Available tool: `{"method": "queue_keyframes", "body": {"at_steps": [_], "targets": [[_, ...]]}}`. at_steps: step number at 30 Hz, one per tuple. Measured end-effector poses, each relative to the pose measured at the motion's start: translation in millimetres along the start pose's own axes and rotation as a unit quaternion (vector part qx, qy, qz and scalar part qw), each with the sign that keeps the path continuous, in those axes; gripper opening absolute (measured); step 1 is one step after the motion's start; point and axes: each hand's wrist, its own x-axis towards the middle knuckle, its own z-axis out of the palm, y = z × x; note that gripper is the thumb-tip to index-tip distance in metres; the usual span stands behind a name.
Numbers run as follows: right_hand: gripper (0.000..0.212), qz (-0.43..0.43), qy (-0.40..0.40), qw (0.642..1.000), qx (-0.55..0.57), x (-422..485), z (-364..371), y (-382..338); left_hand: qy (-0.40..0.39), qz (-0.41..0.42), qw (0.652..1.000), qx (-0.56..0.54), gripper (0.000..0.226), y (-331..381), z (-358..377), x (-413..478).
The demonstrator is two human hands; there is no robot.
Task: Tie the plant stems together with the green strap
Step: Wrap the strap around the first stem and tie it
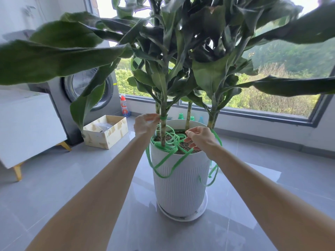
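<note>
Green strap (164, 118) was wrapped round the front-left stem (163, 134), just above the rim of the white pot (181, 187). The rest lay in loose coils on the soil and hung over the pot's front and right side. Left hand (146, 125) pinched the strap at that wrap, fingertips against the stem. Right hand (202, 140) hovered over the soil w/ fingers loosely curled. The strap passed just behind it, but I cannot tell if it was gripped. Step, as I judged: early, only the anchor wrap was made. Middle stem (188, 113) and right stem (211, 120) stood apart, unbound. Next move prob. called for a tight anchor, then leading the free length round the other stems w/o tangling the coils.
</note>
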Motion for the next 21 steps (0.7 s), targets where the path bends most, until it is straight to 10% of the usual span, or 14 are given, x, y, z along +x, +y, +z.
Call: {"method": "queue_keyframes", "body": {"at_steps": [21], "targets": [[0.017,-0.025,0.062,0.997,0.030,10.8,3.0,-7.7,-0.119,0.034,0.991,0.045,0.029,15.4,-4.0,-5.3]]}}
